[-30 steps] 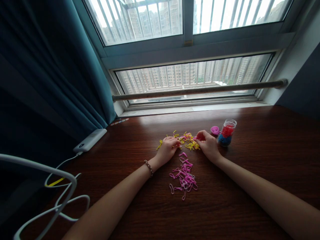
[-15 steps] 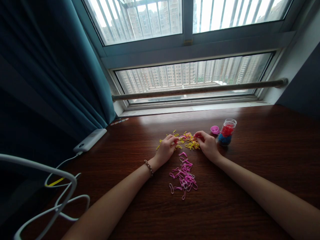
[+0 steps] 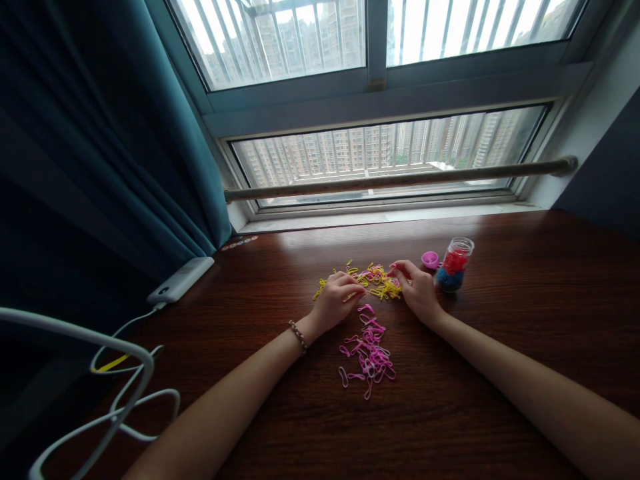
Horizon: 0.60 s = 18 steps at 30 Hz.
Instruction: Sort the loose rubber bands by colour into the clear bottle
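Observation:
A mixed heap of small yellow and pink rubber bands [image 3: 376, 281] lies on the dark wooden table [image 3: 525, 307]. My left hand [image 3: 336, 300] rests at the heap's left edge, fingers curled and pinching at the bands. My right hand [image 3: 416, 288] sits at the heap's right edge, fingertips on the bands; what it pinches is too small to make out. Nearer to me, between my forearms, lies a separate pile of pink bands [image 3: 369, 351]. A beaded bracelet [image 3: 299, 335] is on my left wrist.
A small clear jar [image 3: 454, 265] with red and blue bands stands right of my right hand, its pink lid [image 3: 429, 259] beside it. A white power bank [image 3: 180, 280] with a white cable [image 3: 120, 373] lies at the left by the teal curtain [image 3: 100, 147]. A window runs along the far side.
My left hand has drawn slightly back toward me from the heap. My right fingers lifted a little, then settled lower on the heap's right edge. The piles look unchanged.

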### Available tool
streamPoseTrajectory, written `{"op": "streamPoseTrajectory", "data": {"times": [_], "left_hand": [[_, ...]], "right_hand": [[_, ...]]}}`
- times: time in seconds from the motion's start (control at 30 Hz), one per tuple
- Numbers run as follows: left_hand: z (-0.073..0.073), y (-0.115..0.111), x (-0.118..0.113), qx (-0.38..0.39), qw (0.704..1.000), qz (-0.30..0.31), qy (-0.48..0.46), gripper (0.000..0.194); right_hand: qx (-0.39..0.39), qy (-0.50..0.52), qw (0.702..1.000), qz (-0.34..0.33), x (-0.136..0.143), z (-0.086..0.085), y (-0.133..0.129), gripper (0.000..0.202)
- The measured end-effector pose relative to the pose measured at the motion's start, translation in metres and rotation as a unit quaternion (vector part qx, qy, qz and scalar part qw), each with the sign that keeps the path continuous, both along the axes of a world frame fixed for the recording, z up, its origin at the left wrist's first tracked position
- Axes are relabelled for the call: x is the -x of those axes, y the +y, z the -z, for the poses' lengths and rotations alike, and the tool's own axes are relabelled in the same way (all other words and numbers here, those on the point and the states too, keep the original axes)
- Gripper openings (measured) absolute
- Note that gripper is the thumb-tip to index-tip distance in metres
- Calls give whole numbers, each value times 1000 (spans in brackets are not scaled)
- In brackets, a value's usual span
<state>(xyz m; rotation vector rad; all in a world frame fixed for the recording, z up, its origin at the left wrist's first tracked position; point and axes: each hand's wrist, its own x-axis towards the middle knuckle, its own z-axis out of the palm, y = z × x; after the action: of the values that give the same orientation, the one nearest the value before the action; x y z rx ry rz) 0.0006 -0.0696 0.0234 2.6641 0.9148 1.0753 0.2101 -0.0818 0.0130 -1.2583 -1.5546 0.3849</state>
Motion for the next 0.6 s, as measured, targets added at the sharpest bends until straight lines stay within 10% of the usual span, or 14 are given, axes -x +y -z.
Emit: {"op": "streamPoseTrajectory", "data": {"times": [0.23,0.4,0.6], "left_hand": [[-10,-16,-1,-49,982,136,119,22],[-8,3,14,-47,996,-65,31,29],[0,27,27,9,973,-204,110,32]], "right_hand": [[-15,-10,1000,19,0,-4,-2,21],[-90,-126,985,-76,12,-10,-17,20],[-182,-315,890,-275,25,-15,-37,20]]}}
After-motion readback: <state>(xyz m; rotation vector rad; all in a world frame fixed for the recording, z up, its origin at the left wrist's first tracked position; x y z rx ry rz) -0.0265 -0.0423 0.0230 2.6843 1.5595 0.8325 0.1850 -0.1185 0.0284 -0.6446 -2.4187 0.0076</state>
